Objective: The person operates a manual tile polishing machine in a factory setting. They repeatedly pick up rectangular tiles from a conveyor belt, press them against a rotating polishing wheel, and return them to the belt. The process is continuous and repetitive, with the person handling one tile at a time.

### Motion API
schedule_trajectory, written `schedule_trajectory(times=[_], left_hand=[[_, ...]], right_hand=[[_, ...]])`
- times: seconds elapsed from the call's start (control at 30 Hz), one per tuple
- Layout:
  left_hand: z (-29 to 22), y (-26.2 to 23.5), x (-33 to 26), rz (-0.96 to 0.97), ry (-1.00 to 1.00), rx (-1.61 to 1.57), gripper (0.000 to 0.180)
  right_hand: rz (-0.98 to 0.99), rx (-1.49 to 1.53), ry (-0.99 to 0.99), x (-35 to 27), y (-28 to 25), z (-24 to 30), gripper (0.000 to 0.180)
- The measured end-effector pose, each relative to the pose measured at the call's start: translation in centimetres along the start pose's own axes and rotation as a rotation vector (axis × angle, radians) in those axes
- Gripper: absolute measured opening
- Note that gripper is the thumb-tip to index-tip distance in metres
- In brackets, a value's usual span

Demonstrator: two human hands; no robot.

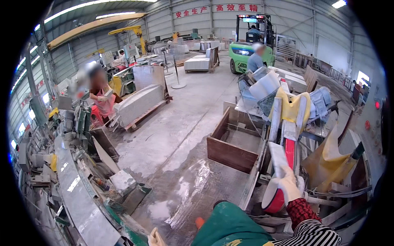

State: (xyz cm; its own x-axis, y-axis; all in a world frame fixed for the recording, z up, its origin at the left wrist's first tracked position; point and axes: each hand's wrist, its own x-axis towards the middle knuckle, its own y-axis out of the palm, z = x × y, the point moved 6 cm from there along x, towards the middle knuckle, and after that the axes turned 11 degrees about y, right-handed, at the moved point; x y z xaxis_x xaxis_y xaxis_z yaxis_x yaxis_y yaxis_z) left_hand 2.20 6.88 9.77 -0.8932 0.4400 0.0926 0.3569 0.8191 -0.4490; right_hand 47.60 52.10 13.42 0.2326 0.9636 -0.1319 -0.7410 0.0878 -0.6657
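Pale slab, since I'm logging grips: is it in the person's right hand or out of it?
In: the right hand covers the near end of the pale slab.

Stone-working factory hall: green forklift, stacked pale slabs, yellow crane, wet floor.

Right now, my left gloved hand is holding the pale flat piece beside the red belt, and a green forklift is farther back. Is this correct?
Not quite. In the head view, your right hand holds the pale flat piece beside the red belt; your left hand is at the lower edge, apart from it. The green forklift is indeed farther back.
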Motion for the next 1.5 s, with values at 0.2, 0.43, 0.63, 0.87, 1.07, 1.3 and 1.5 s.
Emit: schedule_trajectory(times=[0.2,0.43,0.63,0.87,1.07,1.3,1.5], left_hand=[[-7.6,9.1,0.0,0.303,-0.276,-0.823,0.065],[-7.1,7.8,0.4,-0.04,-0.109,-1.4,0.05],[1.2,-3.2,-4.4,-0.585,-0.113,-1.256,0.042],[14.6,-17.6,-11.0,-0.978,-0.165,-1.155,0.036],[21.1,-20.8,-8.4,-1.075,-0.229,-1.12,0.043],[26.2,-21.7,-4.1,-1.186,-0.307,-1.068,0.039],[24.9,-20.8,-2.7,-1.162,-0.334,-1.039,0.039]], right_hand=[[0.456,-0.206,-0.701,-9.5,9.9,12.6,0.092],[0.861,-0.19,-1.599,-30.3,17.4,23.1,0.073],[1.089,0.017,-1.929,-38.5,17.7,25.0,0.07],[0.917,-0.267,-1.551,-29.0,19.7,21.0,0.056],[0.663,-0.267,-1.117,-9.8,22.0,11.5,0.049],[0.549,-0.35,-0.969,-1.3,19.0,7.9,0.043],[0.503,-0.41,-0.933,1.8,17.9,5.1,0.042]])
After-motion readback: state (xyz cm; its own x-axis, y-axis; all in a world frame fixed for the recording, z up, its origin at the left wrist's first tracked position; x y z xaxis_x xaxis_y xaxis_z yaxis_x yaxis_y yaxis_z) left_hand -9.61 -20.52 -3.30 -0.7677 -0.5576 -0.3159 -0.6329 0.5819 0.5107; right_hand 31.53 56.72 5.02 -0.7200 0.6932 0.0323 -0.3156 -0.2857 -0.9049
